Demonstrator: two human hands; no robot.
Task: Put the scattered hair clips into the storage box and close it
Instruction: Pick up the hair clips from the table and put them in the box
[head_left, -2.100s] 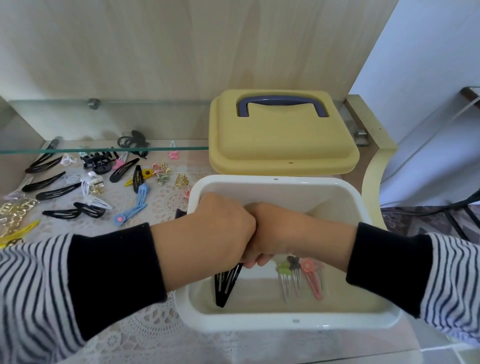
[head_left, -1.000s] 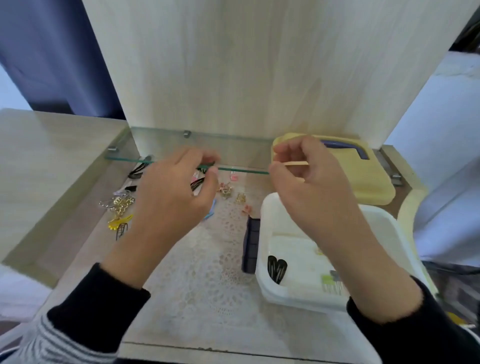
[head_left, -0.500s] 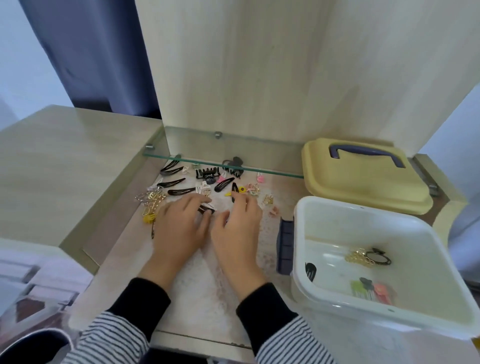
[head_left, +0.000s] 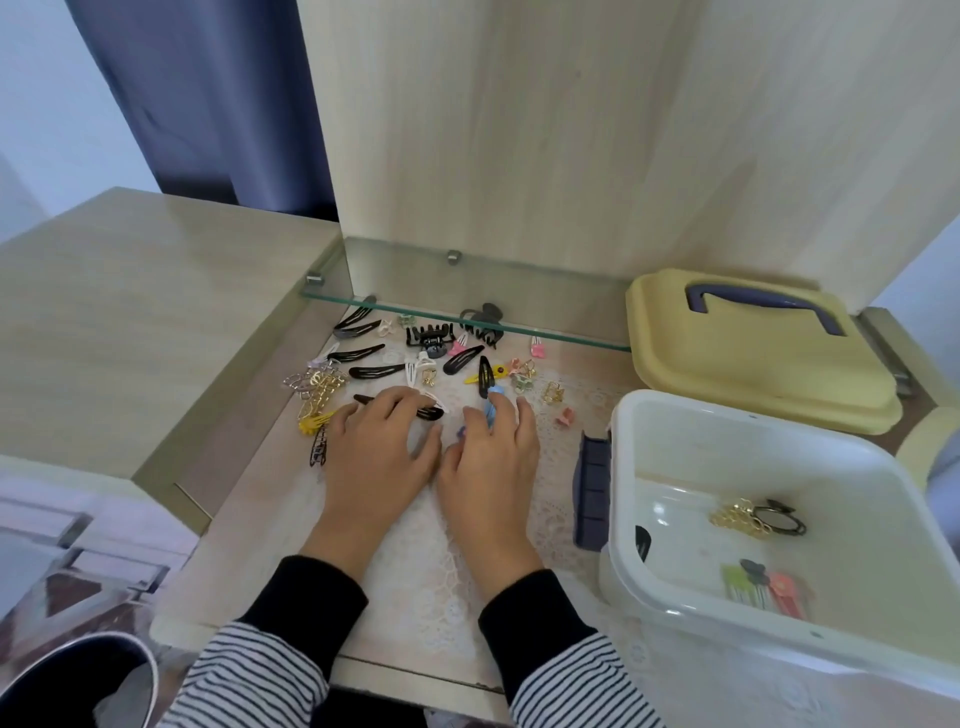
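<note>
Several hair clips (head_left: 415, 358) lie scattered on a lace mat, black, gold, pink and yellow ones. My left hand (head_left: 376, 457) lies palm down with its fingers on a black snap clip (head_left: 428, 413). Beside it my right hand (head_left: 493, 462) rests with its fingers on a blue clip (head_left: 491, 408). The white storage box (head_left: 779, 613) stands open at the right. It holds a gold clip (head_left: 737, 517), a black clip and some green and pink clips. Its yellow lid (head_left: 748, 358) with a purple handle lies behind it.
A glass shelf (head_left: 545, 332) runs across above the far clips, under an upright wooden panel. A purple latch (head_left: 592, 491) hangs on the box's left side. A higher wooden surface (head_left: 130, 312) lies to the left. The table's front edge is just below my sleeves.
Both hands left the box, where a gold and a black clip now lie, and came down onto the clips on the mat. The view shifted left.
</note>
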